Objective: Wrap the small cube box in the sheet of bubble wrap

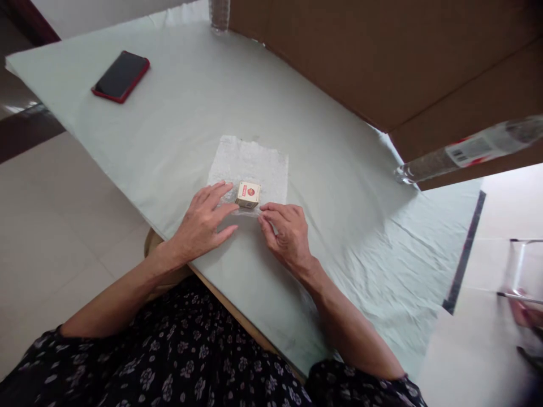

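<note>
A small cream cardboard box point(248, 193) with a red print on top rests on the near part of a sheet of bubble wrap point(254, 161), which lies flat on the cloth-covered table. To the box's left is my left hand point(207, 215), its fingers spread and holding nothing, with the fingertips over the sheet's left edge. My right hand point(286, 229) is at the sheet's near right corner, thumb and index finger pinched together on the bubble wrap's edge.
A phone in a red case point(121, 76) lies at the table's far left. Along the right stands a large brown cardboard panel point(360, 51), with a clear plastic bottle point(475, 148) against it and another bottle point(219, 16) at its far end. The pale green cloth point(169, 124) is wrinkled at right.
</note>
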`<action>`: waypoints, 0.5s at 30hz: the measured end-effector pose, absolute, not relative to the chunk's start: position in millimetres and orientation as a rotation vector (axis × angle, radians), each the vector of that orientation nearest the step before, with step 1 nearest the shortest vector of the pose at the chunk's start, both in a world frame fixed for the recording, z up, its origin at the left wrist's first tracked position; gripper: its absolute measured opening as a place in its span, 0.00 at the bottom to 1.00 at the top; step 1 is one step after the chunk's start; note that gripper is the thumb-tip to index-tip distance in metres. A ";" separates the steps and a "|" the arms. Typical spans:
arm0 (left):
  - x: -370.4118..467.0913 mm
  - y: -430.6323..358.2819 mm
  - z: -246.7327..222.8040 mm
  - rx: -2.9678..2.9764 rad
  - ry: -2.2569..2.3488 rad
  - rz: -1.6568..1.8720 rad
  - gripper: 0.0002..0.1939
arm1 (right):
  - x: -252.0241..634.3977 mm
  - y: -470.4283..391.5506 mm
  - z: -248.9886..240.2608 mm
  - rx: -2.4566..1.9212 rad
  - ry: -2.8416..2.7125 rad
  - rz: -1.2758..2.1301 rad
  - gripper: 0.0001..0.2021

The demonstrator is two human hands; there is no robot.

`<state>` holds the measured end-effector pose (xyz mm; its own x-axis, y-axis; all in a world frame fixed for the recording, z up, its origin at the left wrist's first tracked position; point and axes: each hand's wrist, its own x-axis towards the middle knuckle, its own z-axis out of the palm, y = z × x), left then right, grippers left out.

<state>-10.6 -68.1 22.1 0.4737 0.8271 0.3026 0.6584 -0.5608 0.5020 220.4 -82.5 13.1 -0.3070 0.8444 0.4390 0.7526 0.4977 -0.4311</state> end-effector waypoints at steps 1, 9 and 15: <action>-7.7 -63.0 23.7 2.367 1.276 0.802 0.09 | 220.4 -77.7 16.4 -1.309 -2.115 0.199 0.08; 13.1 -26.1 35.9 1.808 1.309 0.912 0.07 | 221.4 -34.0 19.6 -1.334 -1.837 0.755 0.05; 20.7 -11.2 31.6 1.681 1.324 0.933 0.08 | 217.9 -21.6 10.3 -1.297 -1.543 1.119 0.11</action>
